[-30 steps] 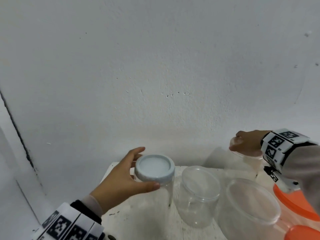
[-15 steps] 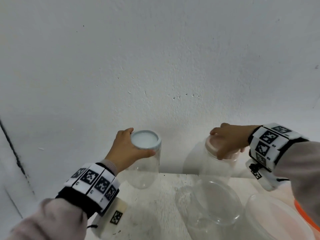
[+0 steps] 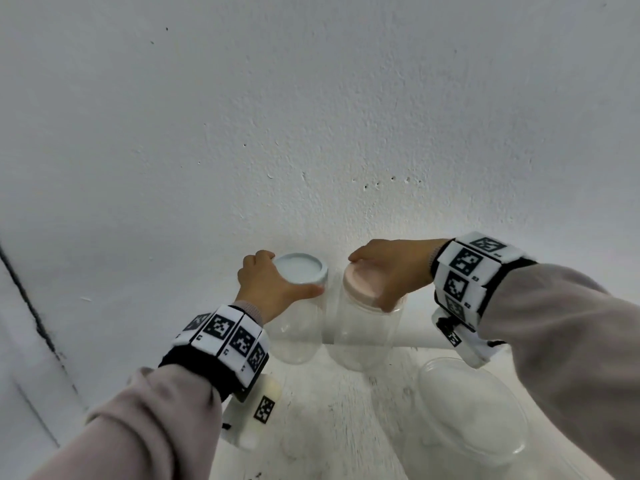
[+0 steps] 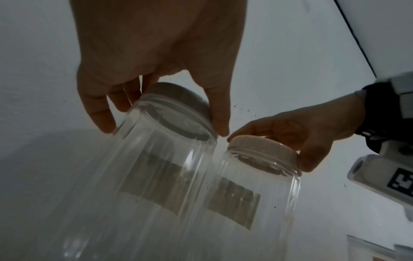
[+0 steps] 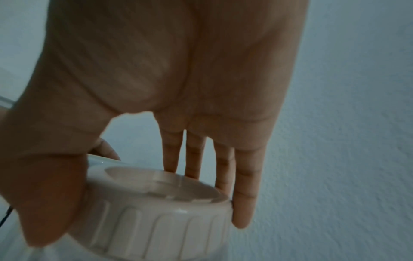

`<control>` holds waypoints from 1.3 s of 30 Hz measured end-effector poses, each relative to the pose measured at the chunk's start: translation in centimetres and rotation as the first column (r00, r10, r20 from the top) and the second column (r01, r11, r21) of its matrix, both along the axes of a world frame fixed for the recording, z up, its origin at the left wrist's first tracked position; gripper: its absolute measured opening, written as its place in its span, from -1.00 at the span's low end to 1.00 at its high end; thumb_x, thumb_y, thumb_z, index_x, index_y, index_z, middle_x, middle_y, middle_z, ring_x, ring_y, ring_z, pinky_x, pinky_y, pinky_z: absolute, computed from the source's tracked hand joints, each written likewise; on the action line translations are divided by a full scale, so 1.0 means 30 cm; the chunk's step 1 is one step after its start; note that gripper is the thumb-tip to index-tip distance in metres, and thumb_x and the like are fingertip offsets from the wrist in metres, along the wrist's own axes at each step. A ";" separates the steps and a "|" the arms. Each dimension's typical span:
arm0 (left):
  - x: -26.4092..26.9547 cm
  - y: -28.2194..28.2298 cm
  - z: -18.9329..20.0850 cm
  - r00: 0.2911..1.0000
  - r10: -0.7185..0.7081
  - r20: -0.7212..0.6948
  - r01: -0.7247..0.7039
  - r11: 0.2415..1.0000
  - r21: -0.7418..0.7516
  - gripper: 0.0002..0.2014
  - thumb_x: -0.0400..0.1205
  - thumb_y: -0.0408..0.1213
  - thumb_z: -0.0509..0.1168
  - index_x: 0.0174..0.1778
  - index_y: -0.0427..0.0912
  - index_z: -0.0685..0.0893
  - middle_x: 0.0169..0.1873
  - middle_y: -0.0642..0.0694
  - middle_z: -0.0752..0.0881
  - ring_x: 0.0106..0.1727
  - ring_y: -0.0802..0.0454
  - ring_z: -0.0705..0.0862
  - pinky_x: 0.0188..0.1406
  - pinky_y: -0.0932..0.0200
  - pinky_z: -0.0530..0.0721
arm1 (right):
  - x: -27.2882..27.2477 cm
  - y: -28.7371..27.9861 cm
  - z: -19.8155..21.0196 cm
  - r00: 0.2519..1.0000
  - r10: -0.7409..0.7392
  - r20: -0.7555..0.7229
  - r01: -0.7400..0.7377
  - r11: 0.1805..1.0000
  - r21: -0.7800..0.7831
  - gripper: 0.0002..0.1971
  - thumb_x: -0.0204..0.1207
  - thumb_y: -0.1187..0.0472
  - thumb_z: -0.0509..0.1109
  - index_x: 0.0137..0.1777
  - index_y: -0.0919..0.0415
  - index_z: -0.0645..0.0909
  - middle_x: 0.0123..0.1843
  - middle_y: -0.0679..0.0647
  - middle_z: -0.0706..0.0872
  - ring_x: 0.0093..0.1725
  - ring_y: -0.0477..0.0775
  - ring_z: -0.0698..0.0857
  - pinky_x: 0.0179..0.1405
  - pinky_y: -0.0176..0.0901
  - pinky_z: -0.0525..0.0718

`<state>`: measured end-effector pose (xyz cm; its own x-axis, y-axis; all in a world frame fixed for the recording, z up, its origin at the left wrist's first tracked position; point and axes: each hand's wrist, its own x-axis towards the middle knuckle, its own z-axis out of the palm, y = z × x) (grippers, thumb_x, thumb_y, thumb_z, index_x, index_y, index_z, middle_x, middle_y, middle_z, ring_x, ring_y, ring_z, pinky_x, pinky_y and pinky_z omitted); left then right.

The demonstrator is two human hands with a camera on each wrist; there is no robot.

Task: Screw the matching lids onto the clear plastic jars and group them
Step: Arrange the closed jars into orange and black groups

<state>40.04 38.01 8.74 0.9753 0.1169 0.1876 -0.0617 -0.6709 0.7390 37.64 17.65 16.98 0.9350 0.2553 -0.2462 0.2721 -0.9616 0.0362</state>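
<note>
Wall [image 3: 311, 116] is plain white and fills the upper two thirds of the head view; a dark seam runs down the left edge. White table [image 3: 346, 410] takes the bottom centre, scuffed. Lower right of the head view sits a wide clear container [image 3: 471, 410], blurred, so I can't tell if it has a lid

Your two jars stand side by side at the centre of the frame, just beside each other against the wall. Whether they touch I can't tell

Left jar [image 3: 294, 334], clear, carries a pale blue lid [image 3: 300, 268]. Your left hand [image 3: 266, 289] grasps that lid from above, thumb on the near rim, fingers curled round the far side; the left wrist view shows the fingertips [image 4: 100, 121] reaching down onto the jar shoulder

Right jar [image 3: 363, 334], clear and slightly wider, carries a pink ribbed lid [image 3: 363, 282]. Your right hand [image 3: 391, 268] grips it, thumb on the near ribs, fingers [image 5: 243, 194] down the far side

Both arms in grey sleeves, wristbands with black and white markers
</note>
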 end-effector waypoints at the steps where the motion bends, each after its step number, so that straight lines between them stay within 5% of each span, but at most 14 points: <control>1: 0.000 -0.001 -0.002 1.000 0.008 -0.002 -0.008 1.000 0.011 0.02 0.13 0.17 0.65 0.41 -0.24 0.39 0.27 -0.13 0.46 0.33 -0.11 0.45 0.32 -0.09 0.54 | 0.006 0.012 -0.003 1.000 0.008 -0.009 -0.008 1.000 0.007 -0.08 0.35 0.10 0.57 0.64 -0.10 0.12 0.55 -0.11 0.28 0.51 0.03 0.36 0.44 0.06 0.46; 10: 0.001 0.005 -0.019 1.000 -0.027 -0.011 0.027 0.999 -0.029 0.07 0.23 0.13 0.62 0.54 -0.22 0.24 0.39 -0.14 0.35 0.45 -0.11 0.34 0.45 -0.01 0.41 | 0.042 0.068 -0.007 0.998 -0.008 -0.063 0.006 1.000 -0.022 -0.03 0.37 0.23 0.53 0.65 -0.22 0.04 0.60 -0.13 0.20 0.49 0.05 0.37 0.35 0.02 0.53; 13: 0.010 0.031 -0.019 0.995 -0.091 -0.049 0.087 0.992 -0.092 -0.03 0.22 0.08 0.65 0.47 -0.20 0.36 0.34 -0.14 0.48 0.37 -0.11 0.48 0.34 -0.10 0.56 | 0.046 0.074 -0.021 0.995 -0.087 -0.038 0.087 0.996 -0.008 -0.08 0.36 -0.05 0.53 0.60 -0.38 0.04 0.49 -0.03 0.25 0.14 0.09 0.54 0.20 0.03 0.64; 16: 0.010 0.043 -0.023 0.993 -0.115 0.000 0.113 0.982 -0.150 -0.20 0.21 0.00 0.67 0.27 -0.18 0.47 0.15 -0.07 0.60 0.16 -0.01 0.62 -0.04 0.15 0.65 | 0.051 0.089 -0.042 0.995 -0.095 0.018 0.095 0.995 0.005 -0.19 0.42 -0.18 0.45 0.59 -0.38 0.08 0.41 0.07 0.32 -0.14 0.01 0.52 0.02 -0.09 0.62; 21: 0.016 0.046 -0.033 0.995 -0.091 0.042 0.096 0.983 -0.155 -0.19 0.18 0.03 0.68 0.25 -0.18 0.45 0.13 -0.06 0.59 0.09 0.04 0.60 -0.14 0.23 0.56 | 0.054 0.106 -0.059 0.992 -0.115 0.057 0.117 0.993 -0.018 -0.27 0.47 -0.11 0.42 0.58 -0.28 0.14 0.41 0.12 0.34 0.21 0.22 0.58 0.01 -0.05 0.51; 34: -0.006 0.028 -0.032 0.999 -0.044 0.019 0.046 0.994 -0.098 -0.08 0.19 0.12 0.64 0.32 -0.23 0.39 0.22 -0.15 0.49 0.26 -0.15 0.54 0.24 -0.16 0.60 | 0.025 0.096 -0.065 0.992 -0.106 0.073 0.107 0.994 -0.014 -0.24 0.52 -0.05 0.41 0.64 -0.14 0.08 0.51 0.10 0.32 0.31 0.19 0.57 0.00 -0.10 0.51; 39: -0.019 0.048 -0.029 0.995 -0.096 -0.014 0.095 0.994 -0.047 0.04 0.24 0.08 0.63 0.52 -0.25 0.26 0.36 -0.21 0.42 0.38 -0.20 0.45 0.37 -0.20 0.51 | -0.036 0.069 -0.012 0.994 -0.087 0.069 0.085 0.996 0.031 -0.17 0.52 -0.16 0.38 0.67 -0.09 0.01 0.60 0.03 0.24 0.46 0.12 0.45 0.37 0.05 0.50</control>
